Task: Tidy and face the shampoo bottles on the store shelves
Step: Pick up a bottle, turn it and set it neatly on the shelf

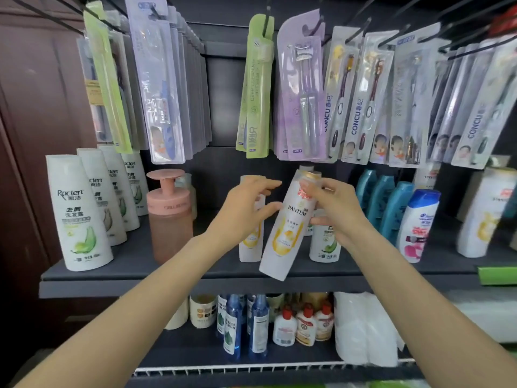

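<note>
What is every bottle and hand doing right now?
Pantene bottle: tilted, lifted, label facing out.
Right hand: grips that bottle near its top.
Left hand: fingers loosely curved beside it.
Second Pantene bottle: upright behind left hand.
Raclen bottles: upright row.
Pink pump bottle: upright.

A shop is shown. Packaged toothbrushes (305,96) are hung in rows on metal pegs (361,32) above a dark shelf (179,275), on which shampoo bottles (81,211) of several brands are lined up one behind another. More bottled goods (285,326) are stocked on the lower shelf (195,351), behind a white wire rail (251,368).
</note>
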